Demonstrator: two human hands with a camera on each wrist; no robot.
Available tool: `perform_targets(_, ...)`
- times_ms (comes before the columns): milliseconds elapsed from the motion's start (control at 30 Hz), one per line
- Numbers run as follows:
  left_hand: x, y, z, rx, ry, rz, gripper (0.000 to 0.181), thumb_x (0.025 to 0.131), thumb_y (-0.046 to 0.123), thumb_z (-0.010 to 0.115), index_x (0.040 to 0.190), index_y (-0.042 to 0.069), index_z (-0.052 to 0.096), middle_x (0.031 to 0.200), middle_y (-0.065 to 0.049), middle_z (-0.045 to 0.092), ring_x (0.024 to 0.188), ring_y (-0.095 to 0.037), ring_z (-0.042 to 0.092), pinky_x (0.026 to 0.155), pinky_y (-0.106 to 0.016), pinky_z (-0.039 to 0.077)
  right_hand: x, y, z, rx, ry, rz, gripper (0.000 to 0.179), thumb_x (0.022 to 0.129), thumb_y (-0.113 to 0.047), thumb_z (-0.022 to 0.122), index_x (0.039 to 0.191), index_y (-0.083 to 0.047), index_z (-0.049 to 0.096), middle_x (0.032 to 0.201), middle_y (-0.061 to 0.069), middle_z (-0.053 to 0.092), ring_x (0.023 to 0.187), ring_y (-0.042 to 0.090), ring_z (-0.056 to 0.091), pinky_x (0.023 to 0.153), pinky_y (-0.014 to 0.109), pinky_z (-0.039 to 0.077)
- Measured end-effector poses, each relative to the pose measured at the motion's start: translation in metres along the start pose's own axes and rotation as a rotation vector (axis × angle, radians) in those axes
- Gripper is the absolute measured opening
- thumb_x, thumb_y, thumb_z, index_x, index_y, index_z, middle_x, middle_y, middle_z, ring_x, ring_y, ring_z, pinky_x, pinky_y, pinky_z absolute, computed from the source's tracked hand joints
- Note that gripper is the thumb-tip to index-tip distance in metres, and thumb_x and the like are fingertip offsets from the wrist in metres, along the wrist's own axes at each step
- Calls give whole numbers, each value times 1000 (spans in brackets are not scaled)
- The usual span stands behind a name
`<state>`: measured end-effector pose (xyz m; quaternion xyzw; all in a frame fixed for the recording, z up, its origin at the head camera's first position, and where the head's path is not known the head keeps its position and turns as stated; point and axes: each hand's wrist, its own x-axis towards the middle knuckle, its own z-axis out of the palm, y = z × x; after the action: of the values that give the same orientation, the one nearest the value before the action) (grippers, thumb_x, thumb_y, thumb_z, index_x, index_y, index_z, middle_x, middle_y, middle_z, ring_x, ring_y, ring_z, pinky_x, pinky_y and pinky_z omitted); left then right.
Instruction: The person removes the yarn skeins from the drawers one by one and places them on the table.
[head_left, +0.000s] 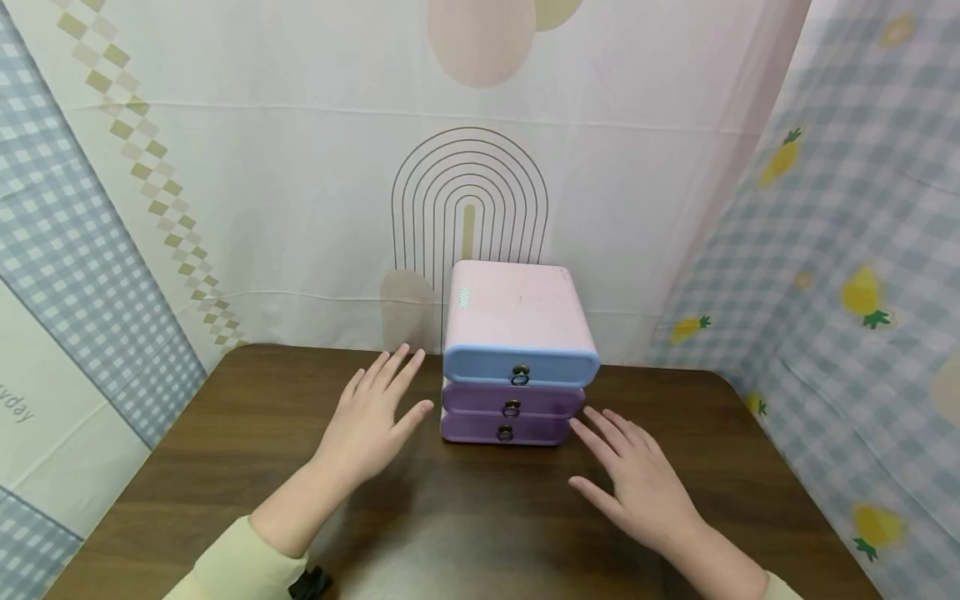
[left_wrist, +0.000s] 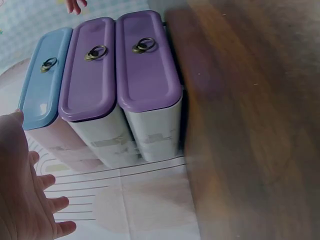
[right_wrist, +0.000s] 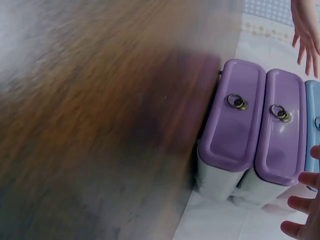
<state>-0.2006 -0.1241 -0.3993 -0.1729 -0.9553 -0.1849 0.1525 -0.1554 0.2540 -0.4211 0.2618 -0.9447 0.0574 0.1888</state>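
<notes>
A small three-drawer organizer [head_left: 517,308] stands at the back of the table, its top pale pink. Its top drawer [head_left: 480,365] has a blue front; the middle drawer [head_left: 472,398] and bottom drawer [head_left: 472,428] are purple. Each front carries a bronze ring pull, such as the middle ring [left_wrist: 96,52]. My left hand [head_left: 367,425] is spread in the air on the organizer's left side, holding nothing. On the other side my right hand [head_left: 645,483] has its fingers extended, fingertips close to the purple fronts' right end, and holds nothing.
The dark brown wooden table [head_left: 480,517] has rounded back corners. A white printed cloth [head_left: 300,208] hangs right behind the organizer. Checked cloth with pineapples [head_left: 825,333] hangs along the right side, and blue checked cloth [head_left: 90,217] along the left. A small black object [head_left: 310,583] shows at the left sleeve.
</notes>
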Motion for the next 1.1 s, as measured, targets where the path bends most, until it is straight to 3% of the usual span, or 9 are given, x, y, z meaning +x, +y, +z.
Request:
perform_targets(467,22,3,-6,-154,29,-46,67,102,61,34,160,35,13,165,2,18,149,-29,20,117,-57,17,23,-16,0,86,46,21,65,94,-52,61,149,-20,47,140,5,55,125,28,52,101,54,41)
perform_targets(733,39,11,-10,-285,17,-80,63,102,62,29,159,39,13,164,7,16,149,-26,20,115,-61,17,36,-25,2,125,47,68,64,95,-54,58,149,-21,47,135,8,58,124,29,53,103,52,42)
perform_targets(1100,64,13,-11,-451,-4,-121,66,98,69,26,158,41,17,163,3,21,148,-27,23,114,-63,21,53,-35,7,255,118,150,56,99,-47,56,146,-18,50,134,7,60,123,27,55,101,49,45)
